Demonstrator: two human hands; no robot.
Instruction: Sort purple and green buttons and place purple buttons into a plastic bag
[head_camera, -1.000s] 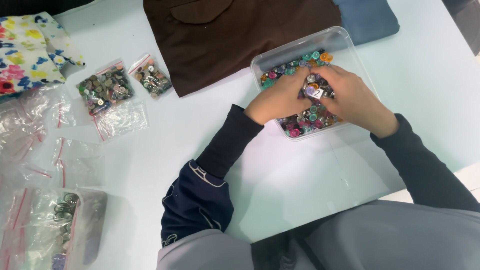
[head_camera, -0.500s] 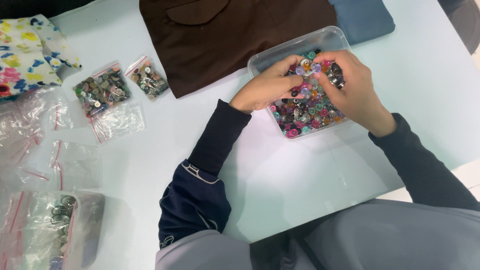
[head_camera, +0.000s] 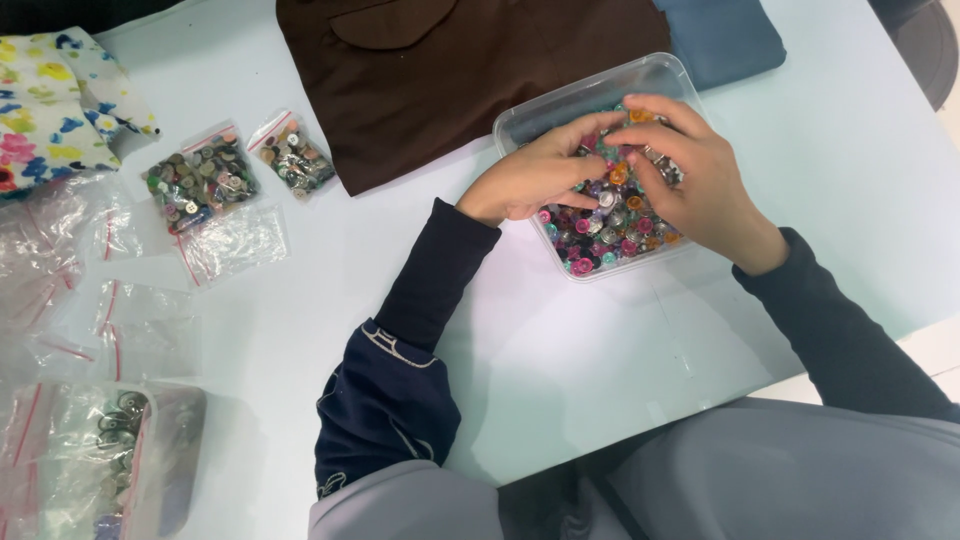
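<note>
Both hands are in the tub (head_camera: 520, 118), a clear plastic box sitting on the pale table (head_camera: 830, 160), just below the brown cloth (head_camera: 480, 80). It holds a heap of mixed buttons (head_camera: 610, 235) (pink, teal, orange, silver, dark).

Left hand (head_camera: 535, 175): comes in from the tub's left edge, fingers curled down into the pile, tips buried among the buttons. Can't tell if it actually pinches one.

Right hand (head_camera: 690, 175): over the right half of the tub, fingers bent and loosely spread, tips touching the top of the heap. Index finger nearly meets the left hand's fingertips at mid-tub. Grip on any single button: can't tell, too small.

Sleeves are dark navy, forearms rest on the table.

Around it:
- blue cloth (head_camera: 720, 35) beside the brown one, at the tub's far corner
- floral cloth (head_camera: 50, 100) at far left
- two small zip bags (head_camera: 200, 185) filled with buttons, left of the brown cloth, well apart from the tub
- empty clear bags (head_camera: 130, 320) with red seal strips scattered along the left side
- another bag (head_camera: 115, 440) with grey buttons near the lower left corner
</note>
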